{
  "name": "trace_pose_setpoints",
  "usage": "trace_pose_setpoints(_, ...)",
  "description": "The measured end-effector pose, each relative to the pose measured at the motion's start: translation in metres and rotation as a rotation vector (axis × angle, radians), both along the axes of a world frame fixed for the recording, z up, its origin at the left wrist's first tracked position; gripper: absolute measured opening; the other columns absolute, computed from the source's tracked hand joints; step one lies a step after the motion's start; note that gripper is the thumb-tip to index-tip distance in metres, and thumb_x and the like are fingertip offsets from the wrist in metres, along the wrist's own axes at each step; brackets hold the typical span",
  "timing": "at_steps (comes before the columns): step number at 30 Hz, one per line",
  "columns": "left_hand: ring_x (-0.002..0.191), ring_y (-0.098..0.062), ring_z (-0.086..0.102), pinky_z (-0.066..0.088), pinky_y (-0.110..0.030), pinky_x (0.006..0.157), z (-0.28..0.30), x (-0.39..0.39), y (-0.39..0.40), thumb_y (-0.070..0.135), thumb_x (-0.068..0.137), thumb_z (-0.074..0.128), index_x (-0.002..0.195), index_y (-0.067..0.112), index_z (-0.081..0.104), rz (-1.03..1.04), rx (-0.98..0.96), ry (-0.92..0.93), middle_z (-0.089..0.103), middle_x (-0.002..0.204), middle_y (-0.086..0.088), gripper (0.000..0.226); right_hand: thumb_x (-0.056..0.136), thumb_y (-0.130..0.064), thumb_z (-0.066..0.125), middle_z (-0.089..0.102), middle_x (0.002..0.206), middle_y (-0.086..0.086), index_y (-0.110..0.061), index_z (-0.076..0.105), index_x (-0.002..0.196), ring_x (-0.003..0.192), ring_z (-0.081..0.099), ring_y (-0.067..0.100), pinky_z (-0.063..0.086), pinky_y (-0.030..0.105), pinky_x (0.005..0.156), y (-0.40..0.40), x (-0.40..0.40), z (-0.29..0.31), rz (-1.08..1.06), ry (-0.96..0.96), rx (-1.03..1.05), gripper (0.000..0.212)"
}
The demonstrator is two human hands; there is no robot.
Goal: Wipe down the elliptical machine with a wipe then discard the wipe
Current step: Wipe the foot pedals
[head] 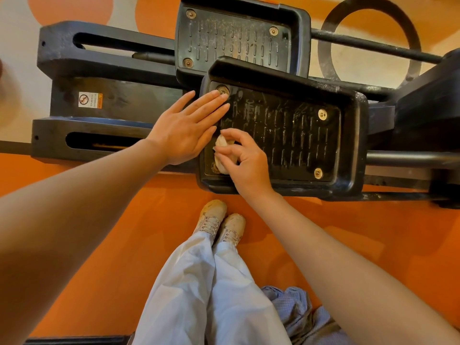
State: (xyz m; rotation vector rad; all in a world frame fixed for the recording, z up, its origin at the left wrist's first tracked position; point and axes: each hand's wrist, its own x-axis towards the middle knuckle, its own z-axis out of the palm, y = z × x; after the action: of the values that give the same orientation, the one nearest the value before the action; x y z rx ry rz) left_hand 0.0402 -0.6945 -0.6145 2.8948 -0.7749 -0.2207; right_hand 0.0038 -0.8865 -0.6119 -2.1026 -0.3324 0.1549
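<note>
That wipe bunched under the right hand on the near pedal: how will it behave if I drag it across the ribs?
The wipe looks crumpled into a soft wad, so it is probably floppy and light. Under the right hand it may snag or bunch on the near pedal's raised ribs. The left hand lies flat at the pedal's edge, perhaps steadying it.

An orange floor (pixel 99 245) carries the black elliptical machine (pixel 112 95), two tan sneakers (pixel 219 222) and crumpled blue cloth (pixel 293 310).

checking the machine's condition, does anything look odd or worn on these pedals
Nothing broken. The near pedal has scuffs and streaks, and the far pedal is speckled with dust. The wipe looks crumpled and dingy.
</note>
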Motion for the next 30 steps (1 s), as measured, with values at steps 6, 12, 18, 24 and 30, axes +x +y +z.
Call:
trace_pose_setpoints(6,0.152,-0.020,0.008,0.008,-0.044,0.123,0.002,0.000,0.001,0.039,0.105,0.011,0.157,0.016,0.020,-0.001,-0.017,0.001,0.014,0.164,-0.004,0.057,0.084,-0.006,0.072,0.059,0.121,0.011,-0.003,0.074,0.096,0.112,0.049,0.004,0.041,0.012,0.098,0.001,0.013,0.001,-0.043,0.037,0.006,0.013)
trace_pose_setpoints(12,0.152,-0.020,0.009,0.012,-0.046,0.123,0.000,-0.004,-0.001,0.037,0.105,0.013,0.156,0.015,0.022,0.023,-0.047,0.013,0.016,0.164,-0.005,0.057,0.083,-0.005,0.073,0.056,0.120,0.008,-0.003,0.075,0.096,0.106,0.049,0.003,0.041,0.008,0.093,-0.009,-0.014,0.007,0.053,0.124,-0.034,0.013)
trace_pose_setpoints(18,0.152,-0.020,0.009,0.012,-0.045,0.123,0.001,-0.007,-0.003,0.036,0.106,0.016,0.156,0.014,0.023,0.055,-0.061,0.015,0.016,0.164,-0.005,0.055,0.083,-0.003,0.073,0.054,0.113,0.008,-0.003,0.076,0.092,0.099,0.051,0.007,0.044,0.007,0.088,-0.008,-0.020,0.009,-0.024,0.135,-0.057,0.010)
trace_pose_setpoints(24,0.152,-0.020,0.009,0.013,-0.046,0.123,0.003,-0.007,-0.003,0.036,0.105,0.015,0.156,0.014,0.022,0.063,-0.063,0.026,0.016,0.164,-0.005,0.056,0.083,-0.002,0.071,0.056,0.115,0.010,-0.006,0.075,0.093,0.107,0.046,0.006,0.040,0.007,0.091,-0.024,-0.019,0.010,-0.044,0.046,-0.136,0.011)
trace_pose_setpoints(30,0.152,-0.022,0.012,0.015,-0.046,0.123,0.002,-0.008,-0.005,0.034,0.106,0.017,0.155,0.012,0.026,0.068,-0.101,0.021,0.020,0.163,-0.008,0.055,0.088,0.002,0.064,0.061,0.128,0.015,-0.001,0.070,0.111,0.124,0.052,0.021,0.031,0.010,0.109,-0.033,-0.024,0.010,0.068,-0.032,-0.259,0.024)
